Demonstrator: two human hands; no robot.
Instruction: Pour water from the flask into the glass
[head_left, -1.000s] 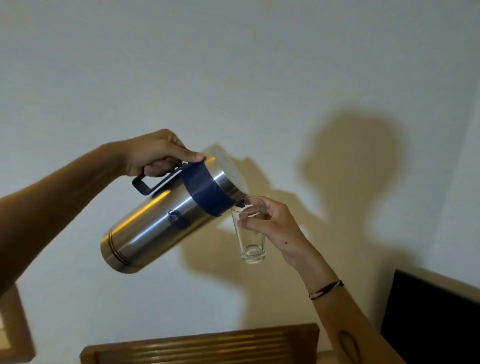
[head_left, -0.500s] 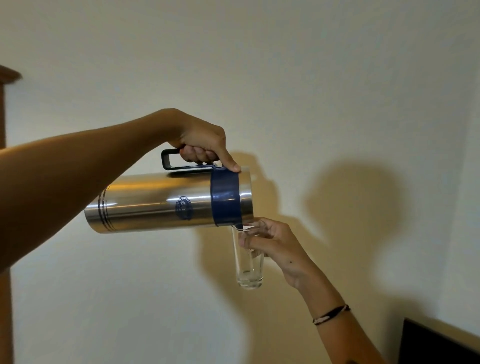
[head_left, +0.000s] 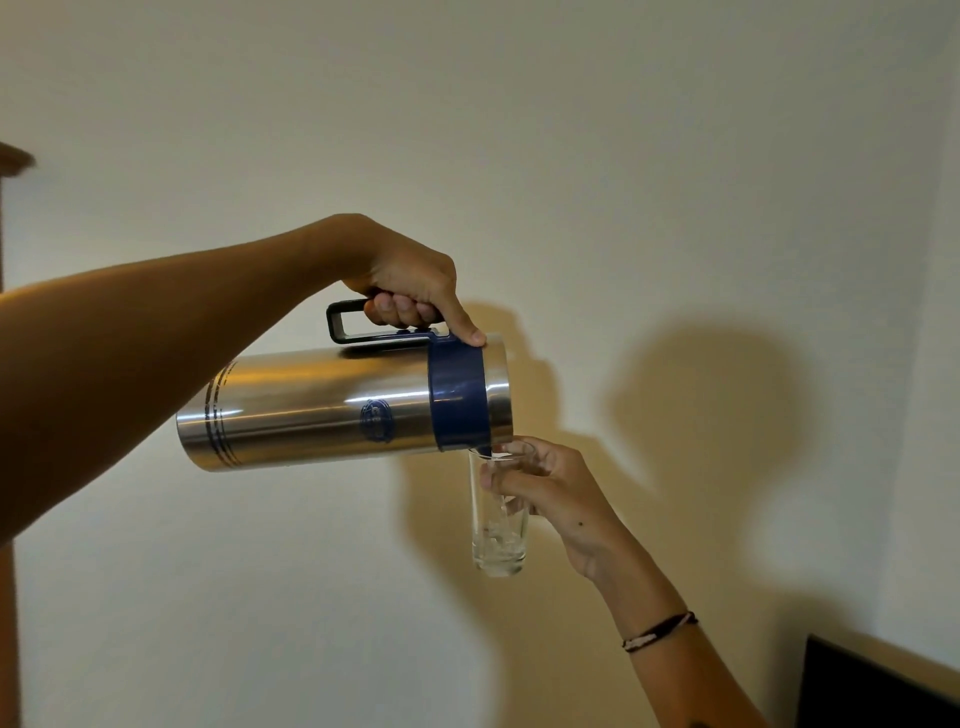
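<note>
A steel flask with a blue band near its top lies almost level in the air, its base a little lower than its mouth. My left hand grips its black handle from above, thumb on the blue band. The blue spout touches the rim of a tall clear glass. My right hand holds the glass upright near its rim. A thin stream runs down inside the glass, and a little water sits at its bottom.
A plain pale wall fills the background with shadows of my arms. A dark screen corner shows at the lower right. A wooden edge runs down the far left.
The flask has tipped from base-down to nearly level. My left hand rose above it. Water now shows in the glass. The camera tilted up, and the wooden chair top dropped from view.
</note>
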